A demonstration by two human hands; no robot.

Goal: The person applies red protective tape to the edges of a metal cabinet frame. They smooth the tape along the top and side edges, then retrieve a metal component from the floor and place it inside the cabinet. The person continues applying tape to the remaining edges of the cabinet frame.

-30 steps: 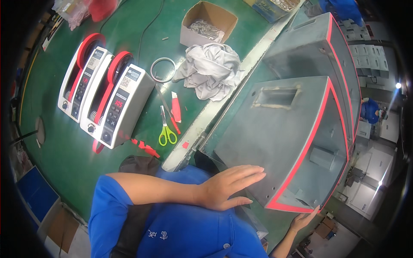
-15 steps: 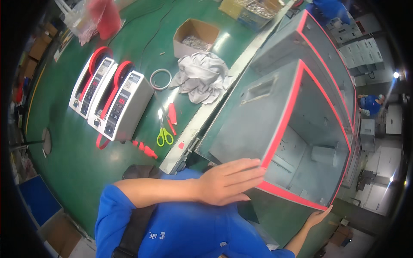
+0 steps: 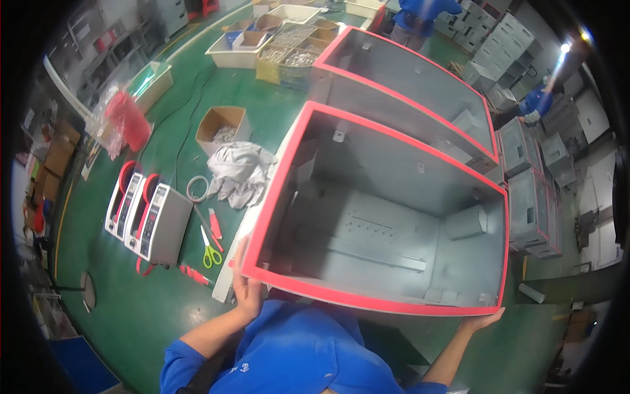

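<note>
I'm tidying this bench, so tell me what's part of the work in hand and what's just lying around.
In hand:
- grey metal cabinet with red edging
- left hand on its near left corner
- right hand under its near right corner

Lying about:
- yellow-handled scissors
- two tape dispensers
- grey cloth
- cardboard box

A large open grey sheet-metal cabinet shell (image 3: 394, 223) has a bright red strip edging its rim; a second grey shell with the same red edging (image 3: 420, 85) is behind it. The green workbench top (image 3: 131, 308) carries white-and-grey tape dispensers with red reels (image 3: 147, 220), yellow-green-handled scissors (image 3: 211, 253), a crumpled pale grey cloth (image 3: 239, 174) and a brown cardboard box (image 3: 222, 128). The sleeves (image 3: 302, 348) are blue.
</note>
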